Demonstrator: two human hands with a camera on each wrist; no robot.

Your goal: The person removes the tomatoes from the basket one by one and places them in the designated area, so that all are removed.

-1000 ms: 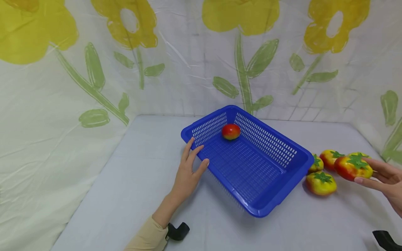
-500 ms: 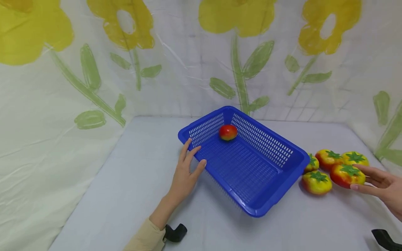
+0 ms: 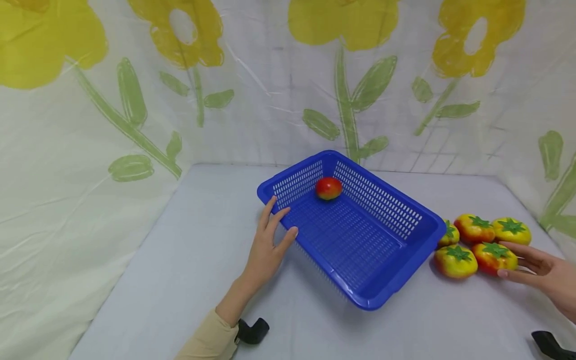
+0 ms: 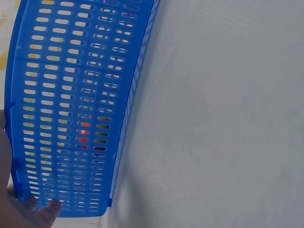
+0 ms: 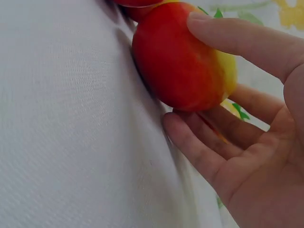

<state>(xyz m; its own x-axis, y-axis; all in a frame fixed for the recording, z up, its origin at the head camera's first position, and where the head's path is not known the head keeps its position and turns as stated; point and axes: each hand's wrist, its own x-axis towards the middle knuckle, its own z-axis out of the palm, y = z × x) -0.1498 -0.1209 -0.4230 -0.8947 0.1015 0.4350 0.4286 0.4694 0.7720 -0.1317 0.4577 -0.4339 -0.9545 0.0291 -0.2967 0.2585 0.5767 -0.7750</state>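
Observation:
In the head view my left hand [image 3: 263,252] rests its spread fingers at the left rim of a blue perforated plastic basket [image 3: 400,287]. The left wrist view has this hand [image 4: 23,211] against the slotted side of the basket [image 4: 71,102]. A red fruit [image 3: 329,188] lies inside, near the far left corner. On the right, my right hand [image 3: 542,270] has thumb and fingers around a red-yellow toy persimmon [image 3: 495,258] with a green leafy top. Up close, the thumb touches this persimmon [image 5: 180,57] and the fingers curve behind it. It sits on the table.
Several other toy persimmons cluster beside the held one: one at the front [image 3: 456,261], one at the back [image 3: 474,228] and one at the far right [image 3: 512,231] among them. A white cloth [image 3: 180,280] covers the table. Behind hangs a flower-printed curtain [image 3: 265,90].
My right hand has lowered the persimmon and moved it slightly left, down to the table among the others. The left hand keeps its place at the basket rim.

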